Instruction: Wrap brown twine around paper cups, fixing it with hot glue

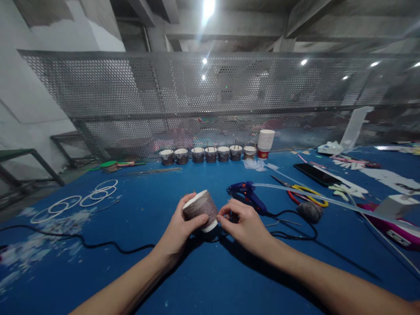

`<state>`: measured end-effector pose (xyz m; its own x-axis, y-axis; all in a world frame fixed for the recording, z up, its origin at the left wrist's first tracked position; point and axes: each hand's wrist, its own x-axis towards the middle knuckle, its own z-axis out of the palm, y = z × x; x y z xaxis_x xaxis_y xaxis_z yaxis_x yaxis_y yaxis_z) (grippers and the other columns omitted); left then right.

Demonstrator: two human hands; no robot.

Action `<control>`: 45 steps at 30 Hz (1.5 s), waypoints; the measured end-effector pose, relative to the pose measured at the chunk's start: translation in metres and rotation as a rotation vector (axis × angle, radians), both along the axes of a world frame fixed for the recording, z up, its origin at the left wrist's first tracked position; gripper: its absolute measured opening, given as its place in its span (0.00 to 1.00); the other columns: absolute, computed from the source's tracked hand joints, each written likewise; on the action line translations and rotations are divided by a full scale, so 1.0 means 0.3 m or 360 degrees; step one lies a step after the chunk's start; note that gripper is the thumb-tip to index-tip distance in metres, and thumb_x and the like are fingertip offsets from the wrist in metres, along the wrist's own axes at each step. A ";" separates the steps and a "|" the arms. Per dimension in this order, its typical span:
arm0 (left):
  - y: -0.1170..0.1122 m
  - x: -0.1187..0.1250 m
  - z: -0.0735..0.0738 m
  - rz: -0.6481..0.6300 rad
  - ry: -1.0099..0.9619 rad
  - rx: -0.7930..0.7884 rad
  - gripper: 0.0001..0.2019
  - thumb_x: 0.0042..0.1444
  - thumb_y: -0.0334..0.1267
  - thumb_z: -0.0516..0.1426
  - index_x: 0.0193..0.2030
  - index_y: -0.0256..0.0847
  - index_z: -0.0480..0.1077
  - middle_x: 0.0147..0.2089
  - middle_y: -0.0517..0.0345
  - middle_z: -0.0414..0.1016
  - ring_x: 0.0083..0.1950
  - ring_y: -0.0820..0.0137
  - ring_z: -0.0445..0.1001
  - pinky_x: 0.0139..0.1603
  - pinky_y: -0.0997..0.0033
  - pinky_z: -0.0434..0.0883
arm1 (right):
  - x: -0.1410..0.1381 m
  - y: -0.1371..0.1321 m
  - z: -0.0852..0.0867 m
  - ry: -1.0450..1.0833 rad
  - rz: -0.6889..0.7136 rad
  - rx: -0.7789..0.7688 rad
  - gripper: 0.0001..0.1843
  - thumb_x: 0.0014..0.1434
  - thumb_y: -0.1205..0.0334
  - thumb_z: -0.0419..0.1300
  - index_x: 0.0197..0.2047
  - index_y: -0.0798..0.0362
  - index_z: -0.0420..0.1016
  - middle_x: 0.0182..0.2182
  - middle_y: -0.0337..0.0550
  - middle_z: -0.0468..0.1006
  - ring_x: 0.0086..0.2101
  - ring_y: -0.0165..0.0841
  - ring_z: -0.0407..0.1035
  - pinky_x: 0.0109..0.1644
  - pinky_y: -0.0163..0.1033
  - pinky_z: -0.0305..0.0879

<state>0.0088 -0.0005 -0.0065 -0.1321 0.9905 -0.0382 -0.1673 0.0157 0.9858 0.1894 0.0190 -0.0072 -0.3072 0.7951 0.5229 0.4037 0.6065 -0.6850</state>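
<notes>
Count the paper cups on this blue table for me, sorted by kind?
Twine-wrapped paper cup tilted in the left hand, right hand at its rim: 1
Finished wrapped cups in the back row: 7
Stack of plain white paper cups: 1 stack, cups inside too tight to count
Total: 8 cups plus 1 stack

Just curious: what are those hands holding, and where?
A white paper cup wrapped in grey-brown cord: left hand grips its side, right hand touches its rim end.

Two bare forearms, left hand (179,229) and right hand (244,227), no sleeves, rings, watch or gloves.
</notes>
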 end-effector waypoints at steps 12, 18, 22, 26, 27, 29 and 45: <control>-0.003 0.000 -0.004 0.0017 0.0003 0.0031 0.34 0.38 0.41 0.71 0.53 0.46 0.66 0.46 0.56 0.75 0.48 0.63 0.74 0.51 0.64 0.68 | 0.001 -0.005 0.004 -0.0002 0.0006 0.0025 0.05 0.53 0.69 0.60 0.28 0.52 0.74 0.27 0.37 0.73 0.27 0.29 0.66 0.32 0.34 0.60; 0.000 0.000 0.000 0.0026 0.0013 0.0015 0.34 0.38 0.41 0.71 0.54 0.46 0.65 0.46 0.57 0.75 0.49 0.64 0.73 0.50 0.66 0.68 | 0.005 -0.002 0.005 -0.0031 0.0040 0.0060 0.06 0.54 0.71 0.58 0.28 0.52 0.73 0.26 0.38 0.72 0.28 0.30 0.67 0.33 0.34 0.60; -0.001 0.001 0.005 0.0049 0.0035 0.0005 0.35 0.36 0.42 0.71 0.53 0.46 0.66 0.46 0.55 0.75 0.49 0.61 0.74 0.50 0.64 0.69 | 0.005 0.003 0.006 -0.0019 0.0035 -0.0039 0.07 0.55 0.70 0.59 0.27 0.52 0.73 0.26 0.37 0.73 0.28 0.30 0.67 0.33 0.33 0.61; 0.001 -0.002 0.000 0.0059 0.0048 -0.0003 0.36 0.36 0.42 0.71 0.54 0.45 0.67 0.48 0.51 0.75 0.51 0.58 0.74 0.52 0.59 0.70 | 0.004 0.006 0.008 -0.0021 0.0031 -0.0138 0.07 0.55 0.70 0.59 0.27 0.52 0.74 0.26 0.37 0.74 0.28 0.29 0.67 0.32 0.33 0.59; 0.002 -0.003 -0.002 0.0061 0.0050 -0.0005 0.36 0.35 0.42 0.71 0.54 0.45 0.67 0.48 0.50 0.74 0.51 0.57 0.74 0.53 0.58 0.70 | 0.004 0.005 0.009 -0.0025 0.0033 -0.0149 0.07 0.55 0.70 0.59 0.27 0.53 0.74 0.26 0.37 0.74 0.28 0.29 0.67 0.32 0.33 0.59; 0.004 -0.004 -0.005 0.0055 0.0048 -0.0015 0.37 0.35 0.42 0.71 0.55 0.45 0.66 0.50 0.49 0.73 0.53 0.55 0.73 0.54 0.56 0.69 | 0.004 0.005 0.012 -0.0025 0.0032 -0.0164 0.07 0.55 0.71 0.59 0.27 0.53 0.74 0.26 0.37 0.74 0.29 0.29 0.66 0.32 0.33 0.59; -0.014 0.012 0.022 -0.0008 -0.0053 0.0006 0.36 0.37 0.37 0.69 0.56 0.45 0.63 0.49 0.52 0.75 0.51 0.60 0.73 0.55 0.60 0.66 | 0.003 0.004 0.015 -0.0019 0.0015 -0.0250 0.06 0.54 0.71 0.60 0.27 0.54 0.74 0.26 0.37 0.73 0.28 0.29 0.66 0.32 0.34 0.58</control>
<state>0.0123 -0.0046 0.0000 -0.1258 0.9913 -0.0390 -0.1998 0.0132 0.9798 0.1902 0.0202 -0.0026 -0.3207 0.8637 0.3889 0.4068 0.4963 -0.7669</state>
